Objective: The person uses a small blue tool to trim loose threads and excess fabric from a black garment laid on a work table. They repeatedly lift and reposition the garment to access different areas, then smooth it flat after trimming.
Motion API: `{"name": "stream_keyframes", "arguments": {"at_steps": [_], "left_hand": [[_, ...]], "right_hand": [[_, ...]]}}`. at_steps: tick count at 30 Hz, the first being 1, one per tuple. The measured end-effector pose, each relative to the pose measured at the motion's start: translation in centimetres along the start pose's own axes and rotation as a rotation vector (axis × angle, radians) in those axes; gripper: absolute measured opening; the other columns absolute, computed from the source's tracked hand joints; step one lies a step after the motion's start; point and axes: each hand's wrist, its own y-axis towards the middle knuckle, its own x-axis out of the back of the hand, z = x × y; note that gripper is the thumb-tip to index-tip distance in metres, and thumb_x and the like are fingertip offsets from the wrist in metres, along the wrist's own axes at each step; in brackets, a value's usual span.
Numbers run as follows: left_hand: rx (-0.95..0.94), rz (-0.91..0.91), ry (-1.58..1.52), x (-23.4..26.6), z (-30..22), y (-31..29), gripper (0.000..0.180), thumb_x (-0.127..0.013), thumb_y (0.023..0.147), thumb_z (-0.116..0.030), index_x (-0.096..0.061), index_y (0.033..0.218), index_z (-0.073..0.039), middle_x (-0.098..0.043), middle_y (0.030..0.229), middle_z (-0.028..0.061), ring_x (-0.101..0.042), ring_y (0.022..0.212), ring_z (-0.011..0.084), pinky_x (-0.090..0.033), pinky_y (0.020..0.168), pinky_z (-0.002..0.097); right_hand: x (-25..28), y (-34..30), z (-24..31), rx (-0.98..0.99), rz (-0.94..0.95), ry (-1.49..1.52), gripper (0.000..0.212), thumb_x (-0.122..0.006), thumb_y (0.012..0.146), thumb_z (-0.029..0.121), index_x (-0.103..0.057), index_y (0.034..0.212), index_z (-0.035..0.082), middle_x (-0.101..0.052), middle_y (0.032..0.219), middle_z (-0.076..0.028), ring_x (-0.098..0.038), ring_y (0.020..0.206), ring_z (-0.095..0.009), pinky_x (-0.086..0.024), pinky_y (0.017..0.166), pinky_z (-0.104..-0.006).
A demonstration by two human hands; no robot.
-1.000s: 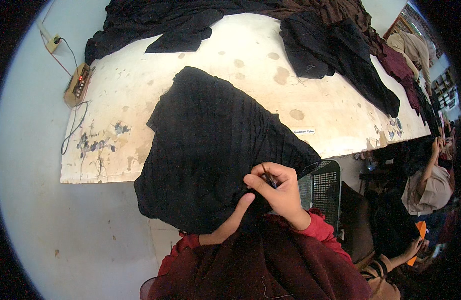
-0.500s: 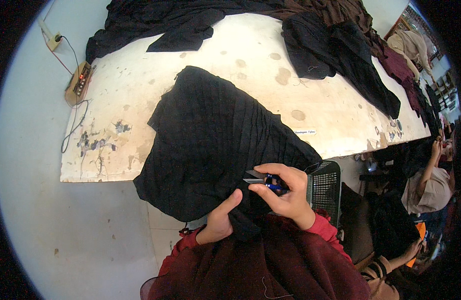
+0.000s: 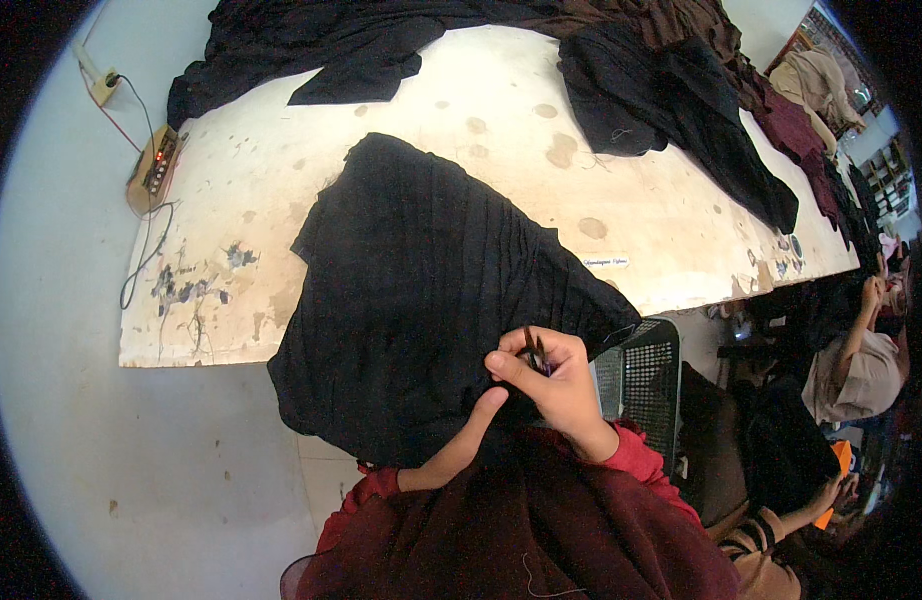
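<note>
A black pleated cloth point(image 3: 401, 270) hangs over the table's near edge toward my lap. My left hand point(image 3: 459, 447) grips its lower edge, thumb on top; the other fingers are hidden under the fabric. Just above that thumb, my right hand point(image 3: 559, 385) has its thumb and forefinger pinched together at the cloth. Tucked in its palm is a pair of small thread snips point(image 3: 533, 350), with dark blades pointing up and away from the fabric. What the fingertips pinch is too small to make out.
The pale, stained table point(image 3: 511, 170) bears dark garments point(image 3: 671, 110) along its far and right sides. A grey plastic basket point(image 3: 653, 375) stands right of my hands. At left is a power strip point(image 3: 156, 170) with a cable. Other people point(image 3: 851, 370) work at the far right.
The snips have turned from pointing left over the cloth to pointing up in my right palm. My right thumb and forefinger have closed at the fabric, and my left thumb has moved slightly right.
</note>
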Motion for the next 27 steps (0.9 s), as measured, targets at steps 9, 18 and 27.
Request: {"name": "stream_keyframes", "arguments": {"at_steps": [9,18,27], "left_hand": [[0.278,0.068,-0.886,-0.4,-1.4,0.4,0.035,-0.054,0.095,-0.011,-0.05,0.128,0.001,-0.054,0.127,0.0111,-0.054,0.113,0.0209,-0.041,0.1,0.0324],[0.265,0.18,-0.956,-0.1,-1.3,0.6,0.036,-0.05,0.097,-0.014,-0.048,0.13,0.002,-0.053,0.128,0.0117,-0.054,0.115,0.021,-0.043,0.1,0.0327],[0.293,0.164,-0.88,-0.2,-0.1,0.1,0.036,-0.052,0.097,-0.013,-0.049,0.13,0.0,-0.052,0.129,0.0112,-0.053,0.115,0.0204,-0.041,0.102,0.032]], "right_hand": [[2.1,0.2,1.6,0.394,-0.015,-0.443,0.036,-0.076,0.078,0.015,-0.061,0.106,0.0,-0.064,0.103,-0.007,-0.058,0.092,-0.009,-0.045,0.081,-0.0217],[1.9,-0.3,2.0,0.515,-0.015,-0.711,0.027,-0.079,0.073,0.013,-0.067,0.094,0.001,-0.07,0.085,-0.008,-0.066,0.073,-0.012,-0.049,0.065,-0.0236],[2.0,-0.3,1.7,0.513,-0.044,-0.631,0.021,-0.078,0.075,0.016,-0.069,0.088,0.003,-0.07,0.081,-0.01,-0.068,0.066,-0.015,-0.05,0.058,-0.0249]]}}
